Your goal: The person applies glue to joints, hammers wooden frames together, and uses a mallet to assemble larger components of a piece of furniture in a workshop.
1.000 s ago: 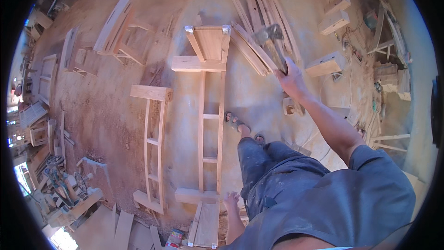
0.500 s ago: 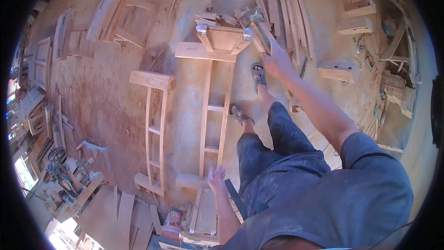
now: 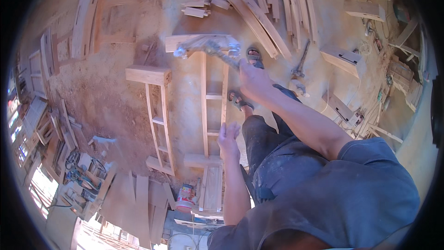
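Note:
My right hand [image 3: 254,79] is closed round the handle of a hammer [image 3: 216,48]. The hammer's grey head is smeared by motion, above the far end of a long wooden frame. There it overlaps a pale end board [image 3: 196,41] and whitish capped ends [image 3: 181,52], also blurred. Two long rails [image 3: 204,106] joined by short crosspieces run from this board toward me, to a near end block [image 3: 202,160]. My left hand [image 3: 229,140] hovers beside the near part of the rails with loosely bent fingers and nothing in it.
A second rail frame [image 3: 157,120] lies to the left. Long boards [image 3: 259,21] are at the far side, with short offcuts [image 3: 196,8] near them. Wooden pieces [image 3: 342,58] lie on the right. A machine with wheels [image 3: 85,171] and a bucket [image 3: 186,196] are at the near left.
My right hand has swung the hammer left and nearer, from beside the far board to over its end. My left hand has risen farther along the rails. The view has shifted.

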Motion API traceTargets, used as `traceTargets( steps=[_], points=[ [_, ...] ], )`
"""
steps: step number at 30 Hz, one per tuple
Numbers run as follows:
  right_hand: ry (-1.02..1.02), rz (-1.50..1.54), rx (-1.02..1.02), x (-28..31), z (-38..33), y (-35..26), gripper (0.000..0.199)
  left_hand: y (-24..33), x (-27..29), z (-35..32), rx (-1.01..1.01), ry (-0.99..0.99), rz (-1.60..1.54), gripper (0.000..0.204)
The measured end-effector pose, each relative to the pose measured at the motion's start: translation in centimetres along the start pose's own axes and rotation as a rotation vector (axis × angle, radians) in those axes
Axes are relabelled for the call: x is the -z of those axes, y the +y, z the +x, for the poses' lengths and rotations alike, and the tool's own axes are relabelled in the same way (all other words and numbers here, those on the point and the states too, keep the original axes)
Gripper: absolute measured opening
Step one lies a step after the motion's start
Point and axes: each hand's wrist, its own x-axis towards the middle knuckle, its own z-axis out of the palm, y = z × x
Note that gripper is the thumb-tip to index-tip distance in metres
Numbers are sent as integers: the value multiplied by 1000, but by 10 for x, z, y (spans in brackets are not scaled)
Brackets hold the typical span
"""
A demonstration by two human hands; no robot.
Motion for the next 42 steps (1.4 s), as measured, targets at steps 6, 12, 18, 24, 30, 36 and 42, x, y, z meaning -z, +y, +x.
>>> traceTargets(
  steps=[6,12,18,24,30,36,42],
  points=[
    [94,30,164,11,-1,9,21,98,-54,26,-97,-15,0,69],
    [-97,51,108,33,10,7,21,106,-61,34,-27,44,-89,65],
    [-74,732,-61,40,-22,52,17,52,-46,28,35,56,36,63],
    [-304,1538,-777,51,-16,71,15,10,-39,6,113,143,18,61],
    [-559,1808,-776,18,-7,34,14,-20,-32,4,64,149,-38,66],
    [-526,1638,-859,2,-17,64,16,-59,-13,-12,50,169,-100,70],
    [-552,1355,-813,-44,-30,139,21,-123,29,-39,90,187,-104,71]
  ],
)
